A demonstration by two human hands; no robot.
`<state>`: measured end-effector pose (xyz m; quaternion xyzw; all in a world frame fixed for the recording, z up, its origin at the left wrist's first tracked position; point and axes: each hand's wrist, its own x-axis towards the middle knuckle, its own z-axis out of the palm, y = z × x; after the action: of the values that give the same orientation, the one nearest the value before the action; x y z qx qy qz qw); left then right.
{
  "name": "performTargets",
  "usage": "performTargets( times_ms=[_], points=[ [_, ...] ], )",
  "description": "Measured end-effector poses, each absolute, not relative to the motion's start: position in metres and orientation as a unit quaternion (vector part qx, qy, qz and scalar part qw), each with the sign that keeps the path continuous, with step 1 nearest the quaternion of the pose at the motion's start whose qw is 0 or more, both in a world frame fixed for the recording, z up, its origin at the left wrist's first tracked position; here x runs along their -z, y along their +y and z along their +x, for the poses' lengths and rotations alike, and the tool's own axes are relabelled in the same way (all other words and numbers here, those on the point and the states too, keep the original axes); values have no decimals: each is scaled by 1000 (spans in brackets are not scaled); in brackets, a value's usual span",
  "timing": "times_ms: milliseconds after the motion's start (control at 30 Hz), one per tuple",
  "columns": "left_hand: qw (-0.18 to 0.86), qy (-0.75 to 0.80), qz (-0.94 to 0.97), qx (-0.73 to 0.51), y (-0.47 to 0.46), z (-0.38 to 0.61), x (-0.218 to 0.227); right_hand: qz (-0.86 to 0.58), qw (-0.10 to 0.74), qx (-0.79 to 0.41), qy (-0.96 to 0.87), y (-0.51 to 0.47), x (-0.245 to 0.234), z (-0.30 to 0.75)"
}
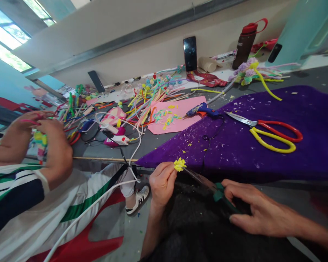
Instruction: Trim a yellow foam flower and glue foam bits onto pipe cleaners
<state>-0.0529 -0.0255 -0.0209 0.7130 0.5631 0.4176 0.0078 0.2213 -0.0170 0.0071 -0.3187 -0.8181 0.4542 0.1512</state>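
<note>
My left hand [161,183] pinches a small fluffy yellow piece [179,164], which looks like a pipe-cleaner flower, just off the table's front edge. In my right hand [255,209] is a pair of dark green-handled scissors [219,192]. The blades point left and their tips reach the yellow piece; whether they are apart is too blurred to tell. Beyond my hands a purple cloth [273,165] covers part of the table, strewn with small clippings. On it lie larger scissors [273,133] with one red and one yellow handle.
A blue glue gun [203,109] rests by a pink sheet [177,125] dotted with clippings. Pipe cleaners [150,98] are heaped behind it. A white cable [93,202] hangs off the table at left, beside a seated co-worker [30,203]. A dark bottle [243,49] stands at the back.
</note>
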Motion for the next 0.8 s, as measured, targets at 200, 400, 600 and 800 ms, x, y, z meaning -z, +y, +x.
performTargets(
  times_ms=[200,400,600,800],
  points=[
    [28,565,704,-428,-27,-52,21,-290,161,-520,-787,-13,-5,227],
    [31,564,703,-433,-29,-49,21,-254,160,-624,-722,-10,8,231],
    [71,576,686,-439,-27,-47,20,-291,166,-562,-756,-12,0,229],
    [145,595,649,-451,-22,-46,22,-360,147,-418,-821,-21,-14,233]
  ],
)
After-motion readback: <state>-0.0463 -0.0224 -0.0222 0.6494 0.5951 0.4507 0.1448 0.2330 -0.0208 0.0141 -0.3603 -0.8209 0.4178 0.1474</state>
